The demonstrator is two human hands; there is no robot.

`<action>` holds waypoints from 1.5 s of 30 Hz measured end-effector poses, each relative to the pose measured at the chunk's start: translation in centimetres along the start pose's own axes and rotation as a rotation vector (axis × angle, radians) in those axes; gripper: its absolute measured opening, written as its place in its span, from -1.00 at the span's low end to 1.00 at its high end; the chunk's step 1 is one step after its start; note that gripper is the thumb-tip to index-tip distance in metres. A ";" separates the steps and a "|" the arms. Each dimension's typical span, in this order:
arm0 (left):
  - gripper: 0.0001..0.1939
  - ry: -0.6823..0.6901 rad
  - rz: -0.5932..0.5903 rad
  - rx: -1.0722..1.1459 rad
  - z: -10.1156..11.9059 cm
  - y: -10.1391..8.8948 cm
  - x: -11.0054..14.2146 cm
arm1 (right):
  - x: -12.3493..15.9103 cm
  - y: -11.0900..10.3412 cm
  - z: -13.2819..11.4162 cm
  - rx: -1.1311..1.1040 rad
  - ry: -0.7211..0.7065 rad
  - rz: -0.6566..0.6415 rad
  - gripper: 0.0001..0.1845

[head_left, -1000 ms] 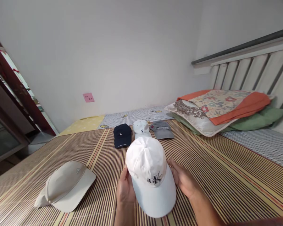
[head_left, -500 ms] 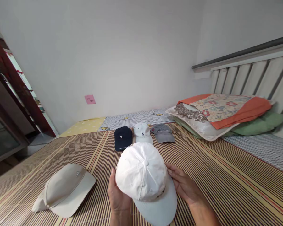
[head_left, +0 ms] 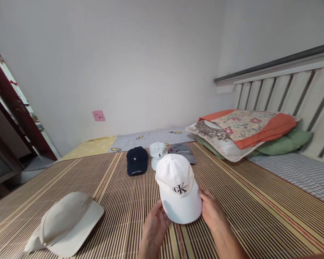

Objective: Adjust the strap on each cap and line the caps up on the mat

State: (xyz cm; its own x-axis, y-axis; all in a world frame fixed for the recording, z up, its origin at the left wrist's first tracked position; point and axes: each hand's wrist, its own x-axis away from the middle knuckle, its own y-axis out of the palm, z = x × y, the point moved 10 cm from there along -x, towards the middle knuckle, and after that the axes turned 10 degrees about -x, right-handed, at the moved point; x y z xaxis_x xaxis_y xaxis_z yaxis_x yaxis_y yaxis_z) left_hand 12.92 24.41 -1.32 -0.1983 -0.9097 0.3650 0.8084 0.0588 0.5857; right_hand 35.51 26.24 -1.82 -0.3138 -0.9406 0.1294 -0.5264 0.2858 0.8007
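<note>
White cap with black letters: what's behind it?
Behind the white cap, a pale cap and a gray cap show in part, on the striped mat. It covers some of both brims; the mat directly behind it can't be seen.

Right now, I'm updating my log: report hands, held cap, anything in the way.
Left hand and right hand hold white cloth cap at brim. Black letters face camera. Nothing seen blocking; pale cloth cap, grey cloth cap beyond.

Pillows (head_left: 216,135) and slatted mat (head_left: 118,201) suggest a home bedroom.
</note>
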 end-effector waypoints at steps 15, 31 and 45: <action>-0.76 0.188 -0.210 -0.068 1.4 2.5 0.8 | -0.8 -1.1 0.4 -0.021 0.016 0.039 -0.54; -0.57 0.123 -0.099 0.279 2.9 -1.8 -1.1 | 1.6 2.9 2.7 0.086 0.164 -0.116 -0.45; -0.58 0.233 -0.339 0.272 3.0 -0.7 -0.9 | 1.2 2.4 2.8 0.088 0.151 -0.104 -0.50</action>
State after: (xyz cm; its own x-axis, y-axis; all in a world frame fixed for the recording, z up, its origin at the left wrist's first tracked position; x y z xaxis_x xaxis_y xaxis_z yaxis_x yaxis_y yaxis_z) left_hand 10.92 26.43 0.10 -0.2708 -0.9621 -0.0328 0.5398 -0.1799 0.8224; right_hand 31.62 26.31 -1.35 -0.1354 -0.9807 0.1407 -0.6189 0.1947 0.7610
